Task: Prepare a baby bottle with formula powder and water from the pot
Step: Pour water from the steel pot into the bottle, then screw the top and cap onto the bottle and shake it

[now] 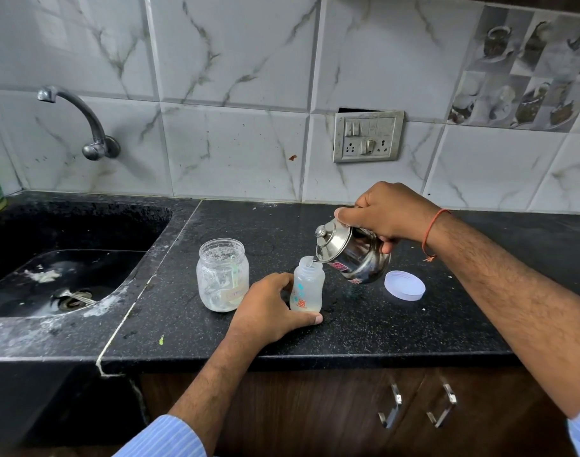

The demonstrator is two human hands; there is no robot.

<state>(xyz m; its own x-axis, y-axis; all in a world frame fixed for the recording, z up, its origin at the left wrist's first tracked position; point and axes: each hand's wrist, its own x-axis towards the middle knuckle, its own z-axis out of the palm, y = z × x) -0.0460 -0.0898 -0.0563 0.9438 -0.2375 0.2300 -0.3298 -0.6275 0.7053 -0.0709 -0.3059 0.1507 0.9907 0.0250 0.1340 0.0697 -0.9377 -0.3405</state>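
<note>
Head view: your left hand [271, 305] grips the bottle [306, 285], which stands on the desk [364, 324]. Your right hand [386, 214] grips the pot [354, 255], tipped over the bottle's mouth. The jar [222, 275] stands just left. A lid [405, 285] lies right.

On the counter [364, 328] I see the baby bottle [306, 285] standing upright near the front edge, with the jar [222, 275] just beside it on the left and the lid [405, 285] lying flat further to the right. My left hand [269, 311] holds the bottle low from its left side, and my right hand [386, 214] holds the pot [353, 253] tilted above and to the right, its spout at the bottle's mouth. The sink [67, 282] is set into the counter at the far left, with the tap [80, 123] on the wall behind it and the switch panel [368, 136] on the wall behind the pot.
</note>
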